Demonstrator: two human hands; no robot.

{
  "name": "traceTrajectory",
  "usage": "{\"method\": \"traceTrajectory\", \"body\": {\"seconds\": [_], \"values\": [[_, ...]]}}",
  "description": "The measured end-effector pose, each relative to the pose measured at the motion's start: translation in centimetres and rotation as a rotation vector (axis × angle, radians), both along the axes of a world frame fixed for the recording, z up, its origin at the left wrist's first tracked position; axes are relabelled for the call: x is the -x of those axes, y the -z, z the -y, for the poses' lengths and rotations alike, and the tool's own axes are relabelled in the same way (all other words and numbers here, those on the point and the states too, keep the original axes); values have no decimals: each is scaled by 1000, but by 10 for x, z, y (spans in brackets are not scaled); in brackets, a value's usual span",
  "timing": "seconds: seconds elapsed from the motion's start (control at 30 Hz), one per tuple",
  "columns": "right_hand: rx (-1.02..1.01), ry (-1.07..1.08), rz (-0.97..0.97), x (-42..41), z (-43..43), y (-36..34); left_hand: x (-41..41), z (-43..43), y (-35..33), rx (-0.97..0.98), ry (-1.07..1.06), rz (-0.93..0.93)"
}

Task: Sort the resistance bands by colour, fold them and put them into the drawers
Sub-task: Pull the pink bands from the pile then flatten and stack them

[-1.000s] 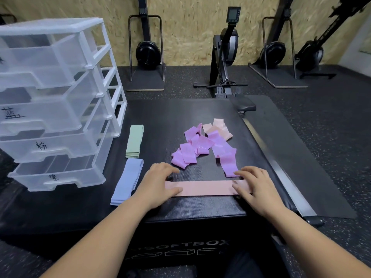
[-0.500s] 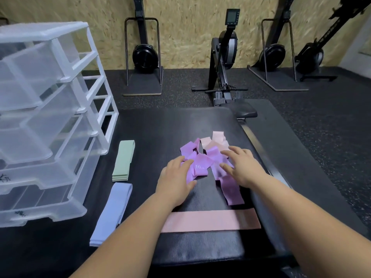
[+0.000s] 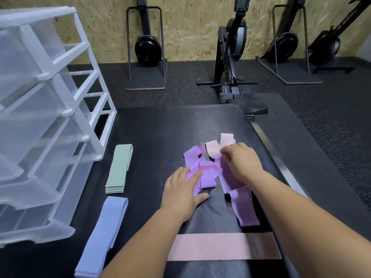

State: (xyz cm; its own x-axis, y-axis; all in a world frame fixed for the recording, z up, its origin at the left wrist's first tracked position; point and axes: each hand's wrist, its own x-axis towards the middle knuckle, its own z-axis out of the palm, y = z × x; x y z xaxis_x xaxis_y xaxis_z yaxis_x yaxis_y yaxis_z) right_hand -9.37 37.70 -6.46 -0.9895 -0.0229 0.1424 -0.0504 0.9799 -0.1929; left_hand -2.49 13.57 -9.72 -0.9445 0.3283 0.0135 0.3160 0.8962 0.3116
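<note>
A tangle of purple bands (image 3: 202, 169) lies mid-mat, and my left hand (image 3: 182, 189) rests on its near side with fingers straight. My right hand (image 3: 243, 161) is over the far right of the pile, its fingertips curled onto the edge of a pale pink band (image 3: 212, 149). A second pale pink band (image 3: 226, 138) lies just behind. A flattened pink band (image 3: 222, 246) stretches across the near edge of the mat. A folded green band (image 3: 119, 169) and a folded blue band (image 3: 104, 235) lie at left, beside the clear plastic drawer unit (image 3: 50, 117).
The bands sit on a black padded box top (image 3: 160, 133). A rowing machine's metal rail (image 3: 281, 167) and seat (image 3: 253, 109) run along its right side. More rowing machines (image 3: 148, 47) stand against the wooden back wall.
Both hands left the flattened pink band and moved forward to the purple and pink pile. My right hand has since shifted further back onto the pale pink band.
</note>
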Motion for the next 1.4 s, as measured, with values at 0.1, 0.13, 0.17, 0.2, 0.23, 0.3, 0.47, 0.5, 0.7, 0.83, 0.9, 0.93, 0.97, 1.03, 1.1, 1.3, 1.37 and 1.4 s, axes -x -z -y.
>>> {"method": "traceTrajectory", "body": {"seconds": [0.1,0.13,0.17,0.2,0.23,0.3,0.47,0.5,0.7,0.83,0.9,0.93,0.97,1.03,1.1,1.3,1.37,1.4], "values": [[138,94,-36,-4,-4,1,0,-1,-3,-3,0,20],[151,96,-20,-6,-6,-1,-1,-1,-4,-3,1,21],[123,84,2,-9,-8,-4,-2,-2,-5,-2,1,21],[66,70,27,-12,-11,-7,-2,-3,-6,0,1,20],[5,60,55,-15,-14,-10,-2,-3,-7,3,1,22],[-53,77,92,-22,-19,-16,-3,-4,-9,7,0,31],[-79,169,145,-37,-35,-17,-4,-5,-12,6,-2,38],[-74,188,143,-39,-39,-15,-4,-5,-11,6,-4,38],[57,245,44,-30,-41,-9,-1,-5,-10,-4,-8,26],[87,211,126,-16,-28,-1,1,-5,-6,-7,-11,-3],[152,253,100,-16,-27,2,1,-5,-3,-5,-14,-5],[166,278,75,-18,-27,1,1,-5,-3,-3,-15,-4],[168,303,31,-20,-28,-2,2,-5,-3,-2,-16,-3],[153,339,-100,-25,-30,-13,1,-6,-4,6,-21,-3],[162,362,-194,-30,-33,-32,-2,-8,-6,19,-33,-11],[90,352,-258,-41,-40,-101,-12,-16,-27,35,-83,-114],[167,349,-185,-44,-41,-116,-18,-18,-35,-30,-90,-148],[208,343,-169,-46,-40,-121,-21,-19,-40,-85,-105,-148]]}}
